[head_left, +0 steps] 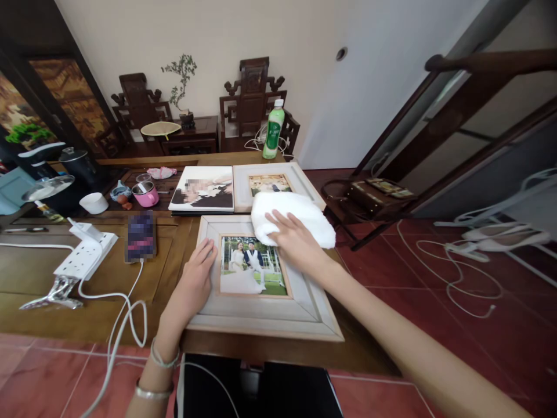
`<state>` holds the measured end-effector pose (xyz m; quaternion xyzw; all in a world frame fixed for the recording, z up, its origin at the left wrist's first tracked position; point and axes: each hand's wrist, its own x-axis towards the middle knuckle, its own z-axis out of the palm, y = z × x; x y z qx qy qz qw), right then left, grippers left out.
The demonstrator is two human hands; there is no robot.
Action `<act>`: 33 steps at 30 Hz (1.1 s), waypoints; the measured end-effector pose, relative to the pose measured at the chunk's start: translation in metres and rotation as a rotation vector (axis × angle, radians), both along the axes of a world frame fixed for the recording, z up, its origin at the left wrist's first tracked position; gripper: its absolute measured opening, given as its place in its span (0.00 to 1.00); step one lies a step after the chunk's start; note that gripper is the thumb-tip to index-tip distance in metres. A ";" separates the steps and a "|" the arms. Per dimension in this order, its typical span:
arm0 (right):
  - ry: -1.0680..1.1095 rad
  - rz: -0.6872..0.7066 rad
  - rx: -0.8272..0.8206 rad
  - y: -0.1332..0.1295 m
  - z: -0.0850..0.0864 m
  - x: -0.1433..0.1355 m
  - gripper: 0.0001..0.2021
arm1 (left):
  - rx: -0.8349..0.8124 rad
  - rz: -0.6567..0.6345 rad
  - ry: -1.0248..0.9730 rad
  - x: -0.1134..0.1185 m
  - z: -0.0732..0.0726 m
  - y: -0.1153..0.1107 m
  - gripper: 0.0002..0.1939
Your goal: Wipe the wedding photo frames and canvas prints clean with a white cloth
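Note:
A whitewashed wooden picture frame (265, 319) lies flat near the table's front edge, holding a photo of two people (248, 267) outdoors. My left hand (198, 276) rests on its left rail, fingers stretched forward and thumb hidden. My right hand (296, 241) presses a folded white cloth (304, 217) at the frame's upper right, fingers bent into the fabric. The cloth covers that corner and reaches over part of a second similar frame (241, 191) behind it. Left of that second frame is a photo album (202, 188).
A green-labelled bottle (273, 130) stands at the table's far edge. On the left are a phone (140, 237) on a charging cable, a power strip (87, 255), a pink cup (145, 194) and a white cup (94, 203). White cord hangs over the front edge.

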<state>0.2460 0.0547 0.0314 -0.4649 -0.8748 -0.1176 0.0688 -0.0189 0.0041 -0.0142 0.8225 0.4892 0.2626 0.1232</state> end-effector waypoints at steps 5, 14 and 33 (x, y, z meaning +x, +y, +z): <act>-0.111 0.026 -0.062 -0.028 0.002 -0.009 0.15 | 0.034 0.020 -0.041 0.001 -0.004 -0.001 0.32; 0.087 0.226 -0.160 -0.146 0.012 -0.003 0.08 | 0.041 -0.003 -0.047 -0.001 -0.004 -0.001 0.32; -0.013 0.039 -0.111 -0.021 0.000 -0.027 0.19 | -0.009 0.011 0.007 0.001 0.002 -0.001 0.31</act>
